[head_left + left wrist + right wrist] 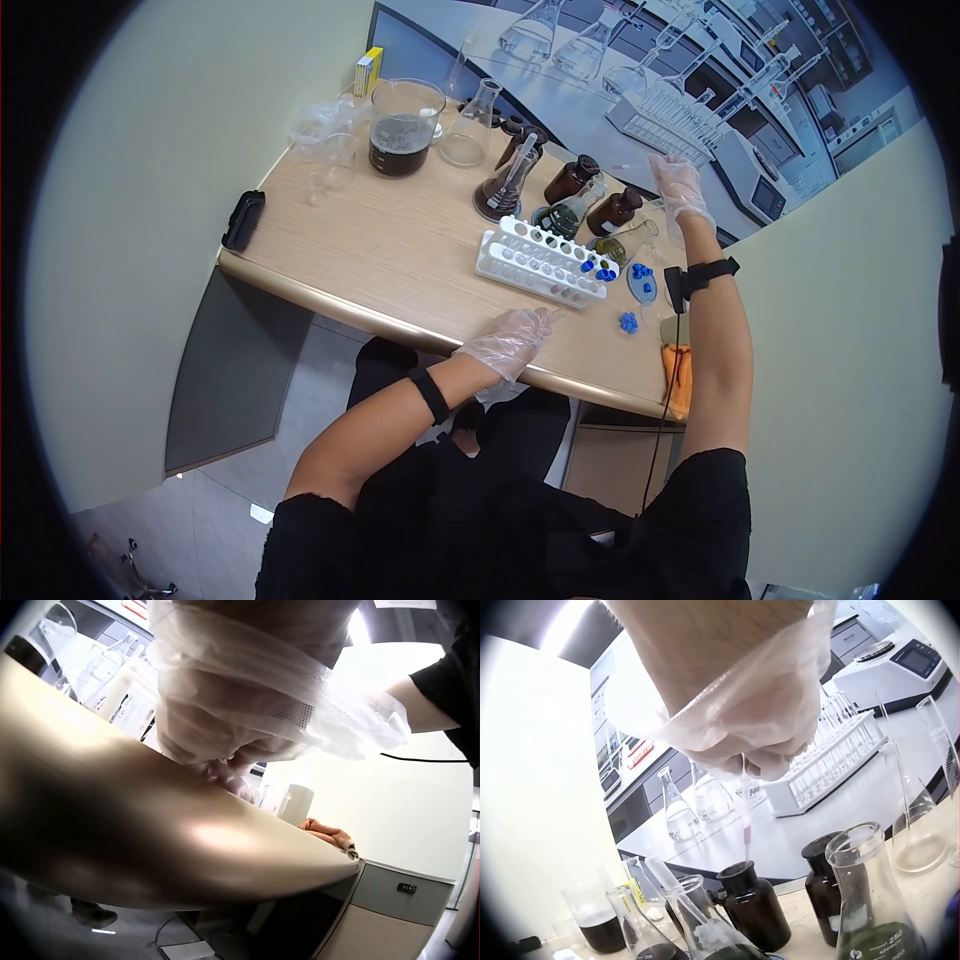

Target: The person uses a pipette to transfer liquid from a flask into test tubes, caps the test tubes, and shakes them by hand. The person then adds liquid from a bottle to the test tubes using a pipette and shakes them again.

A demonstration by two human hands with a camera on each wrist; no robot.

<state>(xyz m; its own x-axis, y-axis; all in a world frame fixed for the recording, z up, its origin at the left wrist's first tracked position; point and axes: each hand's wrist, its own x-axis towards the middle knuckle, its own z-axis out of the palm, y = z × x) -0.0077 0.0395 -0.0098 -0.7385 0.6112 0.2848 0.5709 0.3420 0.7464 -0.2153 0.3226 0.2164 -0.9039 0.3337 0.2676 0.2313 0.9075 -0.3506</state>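
Observation:
My gloved right hand (678, 185) (742, 712) is raised at the back right, its fingers pinching a clear dropper (747, 825) with pinkish liquid. In the right wrist view the dropper points down, its tip at the mouth of an uncapped brown bottle (756, 915); whether it is inside cannot be told. My gloved left hand (510, 340) (240, 697) rests at the table's front edge, fingers loosely bent, with no held thing discernible. Just beyond it stands a white tube rack (540, 265) with several blue-capped tubes at its right end.
Behind the rack are flasks of dark liquid (500, 190) and brown bottles (612, 213). A large beaker (400, 145) stands back left beside an empty flask (466, 140). Blue caps lie on a dish (642, 284) and the table (628, 323). An orange cloth (678, 380) hangs at right.

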